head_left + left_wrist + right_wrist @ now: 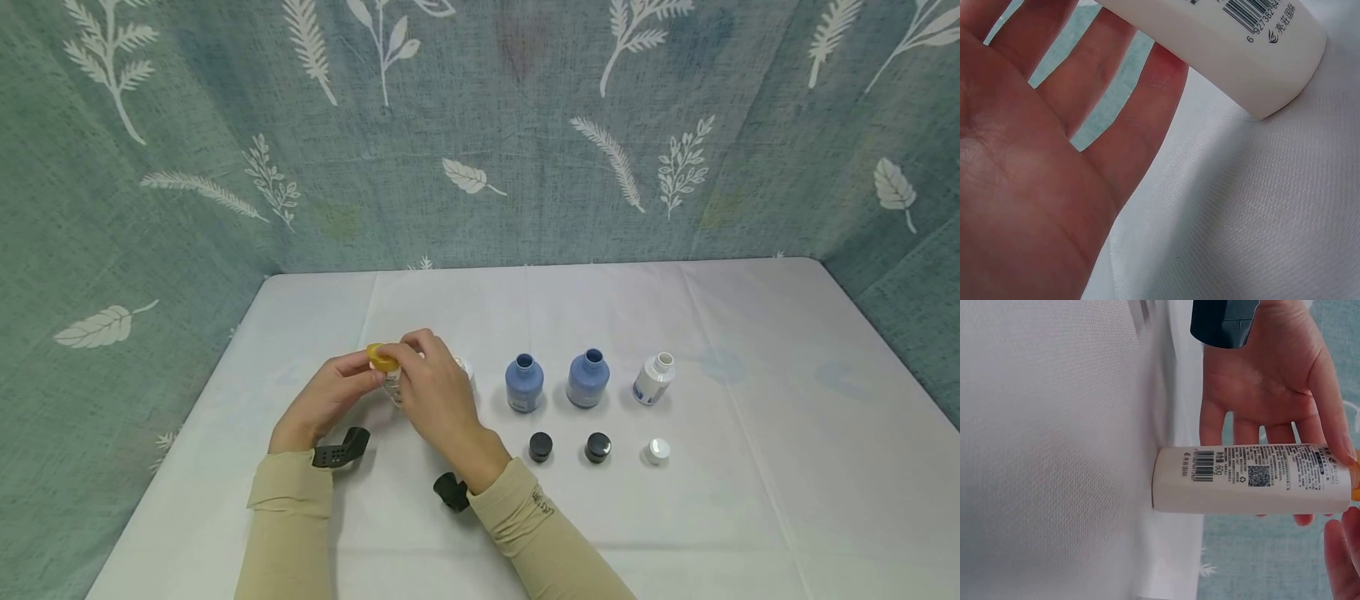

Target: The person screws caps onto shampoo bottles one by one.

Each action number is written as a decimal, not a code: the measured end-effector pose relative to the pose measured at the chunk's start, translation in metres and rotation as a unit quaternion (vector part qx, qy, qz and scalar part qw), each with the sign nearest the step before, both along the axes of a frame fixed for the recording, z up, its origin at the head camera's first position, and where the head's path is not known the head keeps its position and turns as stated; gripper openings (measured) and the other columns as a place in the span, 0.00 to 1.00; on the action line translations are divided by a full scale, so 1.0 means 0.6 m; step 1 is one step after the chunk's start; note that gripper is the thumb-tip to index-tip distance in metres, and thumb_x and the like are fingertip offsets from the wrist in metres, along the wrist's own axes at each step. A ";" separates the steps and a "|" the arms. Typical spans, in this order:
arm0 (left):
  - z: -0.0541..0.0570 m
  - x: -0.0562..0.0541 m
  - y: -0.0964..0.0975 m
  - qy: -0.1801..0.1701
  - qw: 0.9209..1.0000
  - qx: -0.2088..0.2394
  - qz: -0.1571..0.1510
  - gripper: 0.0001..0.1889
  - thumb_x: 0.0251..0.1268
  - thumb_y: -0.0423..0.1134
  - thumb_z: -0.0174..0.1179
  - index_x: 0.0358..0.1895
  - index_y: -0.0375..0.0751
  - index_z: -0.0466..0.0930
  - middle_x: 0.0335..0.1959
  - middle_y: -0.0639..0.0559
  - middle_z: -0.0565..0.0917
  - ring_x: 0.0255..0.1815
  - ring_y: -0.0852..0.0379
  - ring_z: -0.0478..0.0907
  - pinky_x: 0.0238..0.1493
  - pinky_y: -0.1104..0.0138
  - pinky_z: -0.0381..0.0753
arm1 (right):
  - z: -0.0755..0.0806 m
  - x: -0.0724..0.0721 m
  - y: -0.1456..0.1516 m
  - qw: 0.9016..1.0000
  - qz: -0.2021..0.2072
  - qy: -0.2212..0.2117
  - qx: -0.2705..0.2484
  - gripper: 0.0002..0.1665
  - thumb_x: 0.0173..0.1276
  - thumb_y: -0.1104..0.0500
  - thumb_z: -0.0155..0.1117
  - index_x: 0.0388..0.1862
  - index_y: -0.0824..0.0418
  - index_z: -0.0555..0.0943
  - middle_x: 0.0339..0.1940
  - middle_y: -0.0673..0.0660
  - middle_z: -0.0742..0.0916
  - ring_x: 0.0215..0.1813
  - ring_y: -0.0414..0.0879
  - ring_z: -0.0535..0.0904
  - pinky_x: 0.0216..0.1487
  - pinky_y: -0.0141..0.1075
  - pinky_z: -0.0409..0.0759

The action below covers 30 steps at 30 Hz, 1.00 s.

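Note:
A white bottle (1250,479) with a barcode and printed label stands with its base right at the tablecloth. Its yellow cap (382,357) shows at the top in the head view. My left hand (330,396) holds the bottle near its neck, thumb on the label side and fingers behind it. Over the cap, my right hand (442,392) pinches with its fingertips; part of the bottle is hidden behind this hand. In the left wrist view, the left fingers (1141,119) are spread along the bottle's side.
Right of the hands stand two uncapped blue bottles (524,385) and an uncapped white bottle (654,379). In front of them lie two black caps (540,447) and a white cap (657,452). Another white object (467,367) is mostly hidden behind the right hand. A patterned curtain (525,208) hangs behind the table.

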<state>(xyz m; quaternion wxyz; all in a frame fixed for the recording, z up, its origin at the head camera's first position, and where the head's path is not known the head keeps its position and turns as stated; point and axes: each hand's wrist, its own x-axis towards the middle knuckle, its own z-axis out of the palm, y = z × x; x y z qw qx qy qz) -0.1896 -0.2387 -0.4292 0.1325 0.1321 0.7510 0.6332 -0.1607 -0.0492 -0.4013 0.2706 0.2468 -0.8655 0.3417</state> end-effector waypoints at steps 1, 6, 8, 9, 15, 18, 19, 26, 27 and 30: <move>0.000 0.000 0.000 0.001 1.000 0.000 -0.001 0.18 0.61 0.38 0.55 0.54 0.37 0.73 0.53 0.51 0.74 0.58 0.54 0.64 0.59 0.53 0.56 | 0.000 0.000 0.000 1.000 0.000 0.004 -0.002 0.15 0.58 0.67 0.57 0.43 0.51 0.80 0.39 0.48 0.75 0.41 0.38 0.71 0.32 0.26 0.73; -0.001 0.001 -0.002 0.001 1.000 -0.003 -0.002 0.19 0.62 0.37 0.54 0.57 0.37 0.71 0.54 0.52 0.75 0.58 0.55 0.65 0.59 0.54 0.58 | -0.001 0.001 -0.003 1.000 0.004 0.013 -0.009 0.12 0.61 0.62 0.57 0.42 0.51 0.80 0.39 0.47 0.75 0.40 0.37 0.71 0.33 0.24 0.72; -0.002 0.001 -0.002 0.003 1.000 -0.006 -0.003 0.20 0.63 0.38 0.54 0.57 0.37 0.71 0.54 0.52 0.75 0.59 0.55 0.65 0.59 0.55 0.58 | -0.002 0.001 -0.003 1.000 0.007 0.015 -0.011 0.12 0.61 0.61 0.57 0.43 0.51 0.80 0.40 0.47 0.75 0.42 0.38 0.70 0.35 0.24 0.72; -0.002 0.001 -0.003 0.004 1.000 -0.004 -0.004 0.20 0.63 0.37 0.54 0.57 0.37 0.70 0.54 0.51 0.74 0.59 0.55 0.65 0.59 0.56 0.59 | -0.002 0.001 -0.004 1.000 0.007 0.018 -0.012 0.11 0.61 0.61 0.57 0.42 0.51 0.81 0.41 0.47 0.75 0.42 0.38 0.71 0.35 0.25 0.72; -0.005 -0.001 -0.005 0.008 1.000 -0.002 -0.011 0.20 0.63 0.37 0.54 0.57 0.36 0.70 0.56 0.50 0.73 0.59 0.55 0.64 0.58 0.58 0.60 | -0.003 0.000 -0.005 1.000 0.009 0.026 -0.008 0.11 0.62 0.59 0.58 0.43 0.51 0.80 0.47 0.47 0.77 0.48 0.38 0.73 0.39 0.26 0.74; -0.004 -0.001 -0.004 0.006 1.000 -0.006 -0.011 0.20 0.62 0.38 0.55 0.57 0.37 0.71 0.57 0.50 0.72 0.59 0.55 0.64 0.58 0.58 0.60 | -0.004 0.000 -0.006 1.000 0.013 0.022 -0.006 0.11 0.62 0.59 0.58 0.43 0.51 0.79 0.49 0.48 0.77 0.50 0.39 0.73 0.42 0.28 0.74; -0.004 -0.002 -0.004 0.005 1.000 -0.009 -0.011 0.20 0.62 0.39 0.55 0.57 0.38 0.71 0.57 0.50 0.72 0.60 0.55 0.64 0.58 0.58 0.60 | -0.004 0.000 -0.006 1.000 0.014 0.020 -0.005 0.11 0.62 0.59 0.58 0.43 0.51 0.79 0.50 0.48 0.77 0.50 0.39 0.73 0.42 0.28 0.74; -0.001 -0.002 -0.001 0.012 1.000 -0.014 -0.017 0.21 0.62 0.39 0.55 0.57 0.37 0.71 0.57 0.49 0.72 0.61 0.55 0.63 0.59 0.53 0.57 | -0.003 0.001 -0.006 1.000 0.015 0.014 0.000 0.11 0.62 0.56 0.59 0.43 0.51 0.79 0.51 0.48 0.76 0.50 0.39 0.72 0.42 0.29 0.74; -0.001 -0.001 0.000 0.012 1.000 -0.014 -0.017 0.21 0.62 0.39 0.55 0.57 0.37 0.71 0.57 0.50 0.72 0.61 0.55 0.63 0.59 0.53 0.57 | -0.003 0.001 -0.005 1.000 0.015 0.014 0.000 0.11 0.62 0.56 0.59 0.43 0.51 0.79 0.50 0.48 0.76 0.49 0.39 0.72 0.42 0.29 0.74; 0.000 -0.001 0.001 0.011 1.000 -0.011 -0.014 0.20 0.62 0.38 0.55 0.57 0.36 0.71 0.57 0.51 0.73 0.60 0.55 0.63 0.59 0.53 0.57 | -0.003 0.001 -0.005 1.000 0.014 0.013 0.000 0.11 0.61 0.55 0.60 0.43 0.51 0.79 0.50 0.48 0.76 0.48 0.39 0.72 0.41 0.29 0.74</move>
